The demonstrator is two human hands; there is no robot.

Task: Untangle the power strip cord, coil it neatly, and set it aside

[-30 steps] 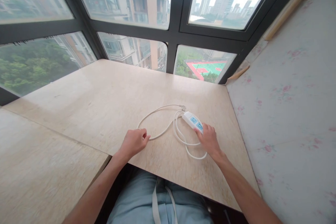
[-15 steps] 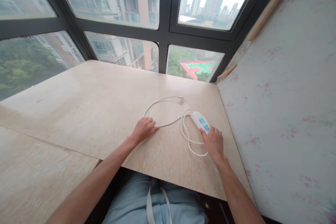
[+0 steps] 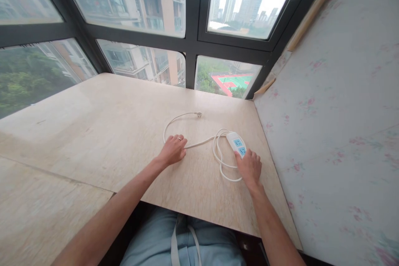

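A white power strip [image 3: 236, 143] with blue sockets lies on the beige table [image 3: 124, 112] near its right edge. Its white cord [image 3: 218, 156] loops beside it and runs left in an arc to a plug [image 3: 197, 114]. My right hand [image 3: 248, 168] rests on the near end of the strip, fingers bent over it. My left hand [image 3: 173, 150], with a ring on one finger, lies on the table with fingers closed over the cord where it curves back.
Large dark-framed windows [image 3: 193, 41] rise along the table's far edge. A floral-patterned wall [image 3: 330, 112] stands close on the right. A second beige surface [image 3: 40, 208] adjoins at the near left. My lap in light jeans [image 3: 183, 245] sits under the near edge.
My left hand has slid forward along the cord, away from me, and the cord's arc has shrunk and shifted. My right hand has stayed on the power strip.
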